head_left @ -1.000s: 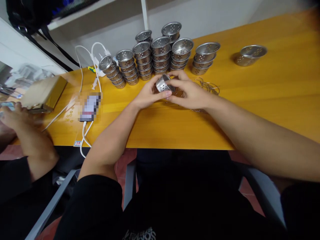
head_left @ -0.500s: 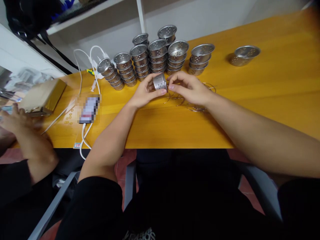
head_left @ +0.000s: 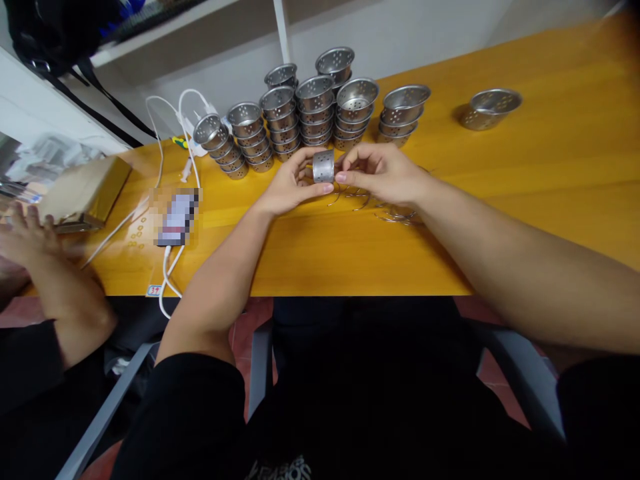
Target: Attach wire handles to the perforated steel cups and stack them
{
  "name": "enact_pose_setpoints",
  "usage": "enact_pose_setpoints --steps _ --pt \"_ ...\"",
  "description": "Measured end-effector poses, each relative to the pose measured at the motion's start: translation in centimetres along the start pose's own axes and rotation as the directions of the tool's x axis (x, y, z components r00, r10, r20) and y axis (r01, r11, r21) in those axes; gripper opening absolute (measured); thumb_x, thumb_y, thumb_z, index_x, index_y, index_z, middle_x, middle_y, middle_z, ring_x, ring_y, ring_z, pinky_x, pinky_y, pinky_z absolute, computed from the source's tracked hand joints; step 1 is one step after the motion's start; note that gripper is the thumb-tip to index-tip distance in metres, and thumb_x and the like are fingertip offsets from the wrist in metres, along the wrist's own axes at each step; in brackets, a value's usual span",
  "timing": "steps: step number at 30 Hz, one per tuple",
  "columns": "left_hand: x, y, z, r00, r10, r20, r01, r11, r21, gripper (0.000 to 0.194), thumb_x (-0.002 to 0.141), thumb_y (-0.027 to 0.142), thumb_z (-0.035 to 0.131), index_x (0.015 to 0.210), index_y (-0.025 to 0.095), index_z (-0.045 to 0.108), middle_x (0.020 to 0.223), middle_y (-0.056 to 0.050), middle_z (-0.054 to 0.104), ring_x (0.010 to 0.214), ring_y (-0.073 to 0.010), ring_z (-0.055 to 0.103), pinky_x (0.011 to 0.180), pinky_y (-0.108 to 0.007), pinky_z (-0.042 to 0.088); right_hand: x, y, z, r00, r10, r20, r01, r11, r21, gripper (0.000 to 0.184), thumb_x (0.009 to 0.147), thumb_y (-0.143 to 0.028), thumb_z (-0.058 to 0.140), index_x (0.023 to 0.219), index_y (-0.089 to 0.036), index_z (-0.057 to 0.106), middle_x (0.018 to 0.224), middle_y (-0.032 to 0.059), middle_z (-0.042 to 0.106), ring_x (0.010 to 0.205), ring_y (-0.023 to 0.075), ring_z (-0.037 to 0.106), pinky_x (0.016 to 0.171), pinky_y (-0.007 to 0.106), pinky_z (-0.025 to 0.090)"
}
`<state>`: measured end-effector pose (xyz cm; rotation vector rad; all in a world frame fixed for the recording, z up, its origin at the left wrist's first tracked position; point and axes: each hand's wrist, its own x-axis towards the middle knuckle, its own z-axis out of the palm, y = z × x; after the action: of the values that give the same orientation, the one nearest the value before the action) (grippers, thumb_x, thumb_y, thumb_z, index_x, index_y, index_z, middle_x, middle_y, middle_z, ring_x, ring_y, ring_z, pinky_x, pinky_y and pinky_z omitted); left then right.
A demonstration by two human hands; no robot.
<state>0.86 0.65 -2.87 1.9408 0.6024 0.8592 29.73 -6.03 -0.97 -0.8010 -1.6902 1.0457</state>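
My left hand is closed around a small perforated metal cup, tipped on its side above the table. The cup's rim faces right, toward my right hand. Thumb and forefinger of the right hand are pinched together at that rim; what lies between them is too small to make out. Below the right hand several thin wire rings lie on the wood, partly hidden by the hand and wrist. Just behind both hands rise stacks of matching metal cups.
A single cup stands far right on the wooden table. To the left lie a phone with white cables and a cardboard box. Another person's hand is at the far left.
The cup has turned slightly in my left hand, its side now facing me more squarely. My right hand stays pinched at the rim. The other person's hand has spread its fingers.
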Motion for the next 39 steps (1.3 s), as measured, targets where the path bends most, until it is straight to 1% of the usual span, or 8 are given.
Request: enact_pose_setpoints --steps 7,11,16,20,26,32,35,39 --pt "0.1 1.6 0.1 0.999 -0.027 -0.016 0.027 1.0 0.003 0.126 0.07 0.1 0.115 0.166 0.034 0.067 0.169 -0.014 0.079 0.155 -0.0389 0.085 0.137 -0.063 0.068 0.2 -0.2 -0.8 1.0 0.014 -0.012 -0.015 0.999 -0.03 0.09 0.069 -0.115 0.111 0.095 -0.033 0.082 0.104 0.0076 0.083 0.1 0.037 0.077 0.104 0.067 0.072" --pt "-0.2 2.2 0.1 0.994 -0.08 -0.072 0.081 0.997 0.007 0.116 0.08 0.103 0.106 0.161 0.03 0.067 0.165 -0.017 0.079 0.158 -0.0426 0.081 0.135 -0.07 0.07 0.2 -0.4 -1.0 1.0 -0.004 -0.009 0.004 0.999 -0.043 0.088 0.073 -0.115 0.108 0.1 -0.034 0.086 0.109 0.0083 0.087 0.103 0.0378 0.079 0.106 0.069 0.074" --pt "-0.4 1.7 -0.5 0.952 -0.212 -0.221 0.21 0.977 -0.029 0.104 0.084 0.106 0.101 0.147 0.031 0.067 0.158 -0.02 0.081 0.143 -0.043 0.083 0.113 -0.069 0.079 -0.1 0.9 -1.9 0.99 -0.132 0.048 0.14 0.949 -0.283 0.076 0.091 -0.11 0.1 0.105 -0.036 0.092 0.124 0.0123 0.087 0.119 0.0443 0.084 0.12 0.077 0.072" --pt "-0.2 1.1 -0.8 0.942 -0.175 -0.287 0.175 0.984 -0.025 0.11 0.084 0.105 0.102 0.159 0.033 0.067 0.165 -0.02 0.079 0.151 -0.0451 0.081 0.117 -0.072 0.078 -0.4 1.8 -2.6 0.989 -0.135 0.053 0.145 0.886 -0.441 0.068 0.093 -0.1 0.105 0.115 -0.036 0.095 0.131 0.0131 0.087 0.123 0.0461 0.085 0.127 0.08 0.07" --pt "0.1 1.1 0.5 0.988 -0.017 -0.153 0.018 1.0 0.006 0.121 0.079 0.104 0.107 0.167 0.031 0.065 0.177 -0.017 0.073 0.17 -0.0434 0.074 0.145 -0.07 0.063 -0.4 0.7 -0.8 0.996 -0.089 0.011 0.089 0.972 -0.216 0.106 0.089 -0.114 0.098 0.165 -0.043 0.083 0.167 0.0115 0.085 0.145 0.0485 0.083 0.133 0.079 0.069" --pt "-0.2 1.3 2.0 0.996 -0.076 -0.05 0.074 0.996 -0.045 0.126 0.071 0.103 0.113 0.163 0.033 0.062 0.171 -0.018 0.076 0.15 -0.0361 0.086 0.131 -0.056 0.073 -0.9 -1.0 0.7 0.998 -0.052 -0.022 0.047 0.983 -0.176 0.107 0.083 -0.113 0.105 0.162 -0.044 0.085 0.168 0.0059 0.087 0.156 0.051 0.076 0.141 0.08 0.061" --pt "-0.5 1.7 2.0 0.994 -0.078 -0.074 0.075 0.996 -0.046 0.121 0.076 0.095 0.113 0.167 0.034 0.06 0.178 -0.019 0.071 0.143 -0.0334 0.088 0.125 -0.055 0.076 -0.7 -2.2 -1.1 0.99 -0.097 -0.105 0.069 0.966 -0.248 0.098 0.086 -0.104 0.109 0.161 -0.045 0.084 0.168 0.0073 0.086 0.158 0.0529 0.072 0.142 0.079 0.058" --pt "-0.8 1.8 1.5 0.994 -0.086 -0.074 0.085 0.996 -0.01 0.104 0.092 0.082 0.106 0.168 0.03 0.059 0.182 -0.023 0.07 0.136 -0.0302 0.089 0.123 -0.053 0.077 1.1 -3.7 -6.8 0.929 -0.175 -0.325 0.058 0.939 -0.339 0.087 0.096 -0.081 0.114 0.159 -0.031 0.081 0.174 0.0172 0.077 0.156 0.0468 0.068 0.141 0.065 0.054"
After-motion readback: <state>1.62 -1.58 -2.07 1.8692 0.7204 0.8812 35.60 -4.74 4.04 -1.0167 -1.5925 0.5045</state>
